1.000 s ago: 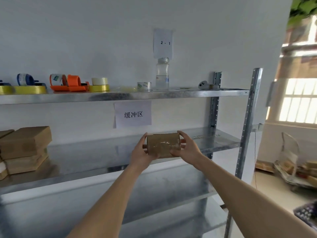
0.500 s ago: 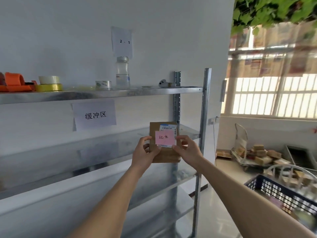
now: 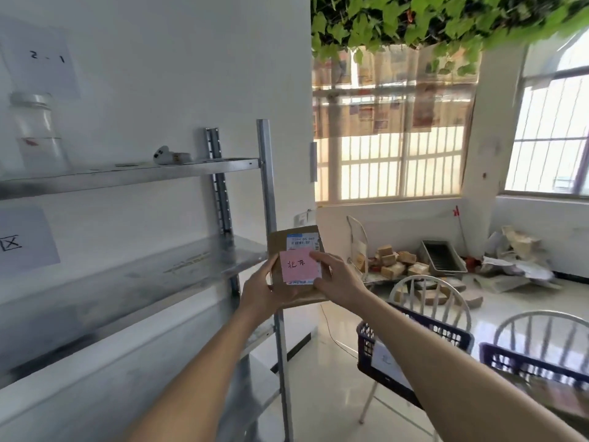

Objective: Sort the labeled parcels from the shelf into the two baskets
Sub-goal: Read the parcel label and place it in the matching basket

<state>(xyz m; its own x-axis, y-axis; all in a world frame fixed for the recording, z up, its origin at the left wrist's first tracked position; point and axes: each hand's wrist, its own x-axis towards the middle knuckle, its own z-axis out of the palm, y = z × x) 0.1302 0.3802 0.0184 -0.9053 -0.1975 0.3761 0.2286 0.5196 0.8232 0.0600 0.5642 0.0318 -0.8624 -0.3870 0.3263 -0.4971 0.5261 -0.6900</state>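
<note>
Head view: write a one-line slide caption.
Both hands, left and right, hold a pink-labelled parcel beside the shelf, baskets nearby.

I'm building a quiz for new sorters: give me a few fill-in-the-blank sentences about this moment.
1. The parcel is held by ____ hands, left and right.
2. The sticky note on the parcel is ____ in colour.
3. The baskets rest on ____.

Missing words: both; pink; chairs
</note>
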